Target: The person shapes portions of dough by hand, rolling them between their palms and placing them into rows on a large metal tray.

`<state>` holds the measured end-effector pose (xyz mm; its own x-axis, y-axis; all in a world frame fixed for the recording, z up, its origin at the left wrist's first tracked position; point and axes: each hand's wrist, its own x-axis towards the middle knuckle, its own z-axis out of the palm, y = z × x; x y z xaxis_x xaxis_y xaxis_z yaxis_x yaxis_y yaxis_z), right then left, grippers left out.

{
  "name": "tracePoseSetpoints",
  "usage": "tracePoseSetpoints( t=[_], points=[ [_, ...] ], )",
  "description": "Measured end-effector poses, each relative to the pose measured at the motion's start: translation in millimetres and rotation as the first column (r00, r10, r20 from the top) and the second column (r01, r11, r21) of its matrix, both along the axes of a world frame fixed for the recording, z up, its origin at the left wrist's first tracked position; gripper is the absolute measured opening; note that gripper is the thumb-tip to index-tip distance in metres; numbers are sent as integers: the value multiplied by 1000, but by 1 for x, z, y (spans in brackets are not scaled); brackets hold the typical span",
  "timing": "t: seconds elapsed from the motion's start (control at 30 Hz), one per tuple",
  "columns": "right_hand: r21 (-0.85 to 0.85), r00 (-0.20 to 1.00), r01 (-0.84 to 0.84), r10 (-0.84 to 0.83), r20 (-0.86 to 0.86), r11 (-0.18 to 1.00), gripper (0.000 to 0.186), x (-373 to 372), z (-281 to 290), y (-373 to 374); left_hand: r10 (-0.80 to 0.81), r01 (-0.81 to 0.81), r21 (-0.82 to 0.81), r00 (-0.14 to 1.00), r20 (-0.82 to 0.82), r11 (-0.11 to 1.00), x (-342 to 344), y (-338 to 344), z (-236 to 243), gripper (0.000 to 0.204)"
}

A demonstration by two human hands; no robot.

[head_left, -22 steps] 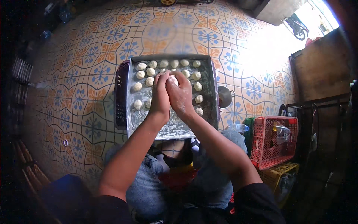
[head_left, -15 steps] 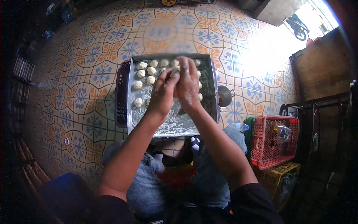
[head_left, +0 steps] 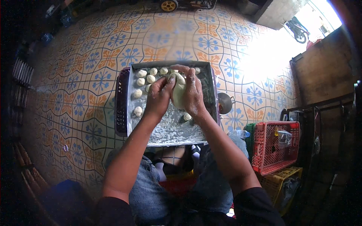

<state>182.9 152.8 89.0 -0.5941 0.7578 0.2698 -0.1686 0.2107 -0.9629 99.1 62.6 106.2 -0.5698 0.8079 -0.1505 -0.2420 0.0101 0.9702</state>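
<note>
A lump of pale dough is held between my two hands above a floured metal tray. My left hand grips its left side, with the thumb pressed on the dough near its top. Along the other side, my right hand is cupped round it, flour on the skin and fingers curled over the far end. Small round dough balls sit in the tray's far and left parts. One dough ball lies near my right wrist. My hands hide part of the tray's middle.
Under the tray is a dark purple crate. A metal pot stands at its right on the patterned tile floor. Further right are a plastic bottle, a red crate and a yellow crate. My knees flank the tray's near edge.
My hands were close together with the dough mostly covered; now they are further apart and the dough shows between them. The whole view has shifted slightly, setting the tray lower.
</note>
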Motion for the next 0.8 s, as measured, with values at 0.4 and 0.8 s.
tracePoseSetpoints(
  t=[0.4,0.8],
  points=[
    [-300,998,-69,62,-31,951,75,-6,-10,4,-43,27,-133,993,-113,991,0,9,-38,66],
    [-139,920,-143,184,347,980,64,-10,-11,3,172,-170,-129,985,6,977,-22,19,-38,74]
  ],
)
